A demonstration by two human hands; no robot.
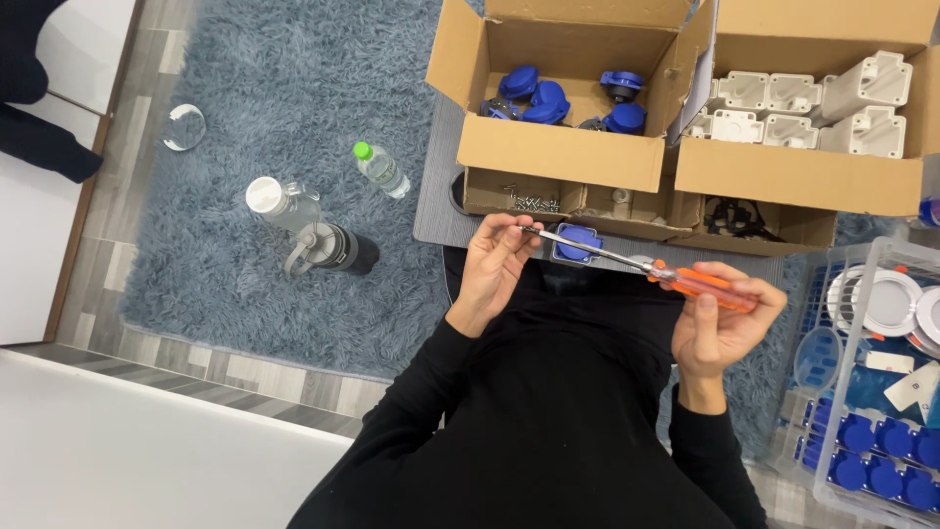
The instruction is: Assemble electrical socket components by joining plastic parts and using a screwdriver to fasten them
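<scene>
The right hand (pixel 720 328) is closed around the orange handle of a screwdriver (pixel 646 270), its fingers (pixel 759 299) wrapped over the grip. The tool's long axis runs nearly level across the scene, rising slightly toward the far left, with the metal shaft pointing left and the handle at the right. The left hand (pixel 494 264) meets the tip, fingers pinched together there; they seem to hold a small screw against it, though it is too small to be sure. Just beyond the shaft, between the hands, lies a blue socket part (pixel 576 242) with a square outline.

On the far side stand two open cardboard boxes side by side. The left box (pixel 558 152) holds blue round caps (pixel 534 93) with dark undersides; the right box (pixel 798 176) holds white moulded plastic housings (pixel 783 103). In front of them sit lower brown trays, one with a heap of small silver screws (pixel 534 203), another with black rings (pixel 729 216).

At the near right a clear plastic crate (pixel 871 392) carries white round discs and rows of blue caps. On the shaggy blue-grey rug (pixel 245 284) to the left lie a small clear bottle with a green cap (pixel 380 168), a clear bottle with a white lid (pixel 279 201) and a dark flask (pixel 333 250).
</scene>
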